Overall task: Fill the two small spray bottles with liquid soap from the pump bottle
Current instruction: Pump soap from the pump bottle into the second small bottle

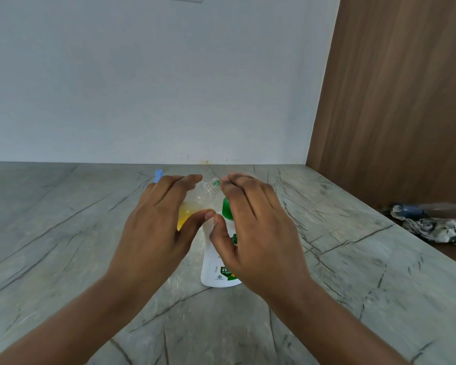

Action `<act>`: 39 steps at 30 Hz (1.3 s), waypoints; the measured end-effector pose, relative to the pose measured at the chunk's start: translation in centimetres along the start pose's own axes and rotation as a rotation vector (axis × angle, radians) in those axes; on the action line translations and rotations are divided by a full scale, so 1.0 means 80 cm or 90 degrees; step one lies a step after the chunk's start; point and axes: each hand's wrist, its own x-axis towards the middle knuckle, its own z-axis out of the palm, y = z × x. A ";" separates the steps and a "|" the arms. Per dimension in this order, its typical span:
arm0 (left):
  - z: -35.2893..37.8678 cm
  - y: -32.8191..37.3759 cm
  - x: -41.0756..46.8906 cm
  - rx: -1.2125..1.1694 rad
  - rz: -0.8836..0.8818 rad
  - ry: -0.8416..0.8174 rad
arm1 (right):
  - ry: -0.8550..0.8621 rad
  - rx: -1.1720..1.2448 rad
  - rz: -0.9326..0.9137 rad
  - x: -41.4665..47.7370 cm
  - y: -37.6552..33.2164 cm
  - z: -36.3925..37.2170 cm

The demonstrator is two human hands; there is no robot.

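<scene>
Pump bottle [217, 262] upright between left hand [158, 227] and right hand [258, 233] — ungripped.

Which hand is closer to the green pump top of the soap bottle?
Right. The right hand arches directly over the green pump top, partly covering it; the left hand sits off to its left, around a small clear bottle.

The place looked like a room in a home, most likely a kitchen or utility corner. A long grey marble-patterned countertop [63, 233] with dark veins ran up to a plain white painted wall [142, 88], and a tall wood-grain laminate panel [400, 101], like the side of a cupboard, closed it off on the right. Household things bore this out: a white pump bottle [217, 270] of branded soap stood on the counter, and a crumpled printed cloth [437, 229] lay on a lower surface past the counter's edge.
</scene>
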 end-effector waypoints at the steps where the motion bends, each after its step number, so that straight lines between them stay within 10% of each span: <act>1: -0.001 0.001 0.001 -0.001 0.000 0.001 | -0.001 -0.006 -0.003 0.002 0.001 -0.001; 39: 0.006 -0.008 0.001 0.015 0.008 0.002 | -0.031 -0.008 0.010 0.000 0.005 0.005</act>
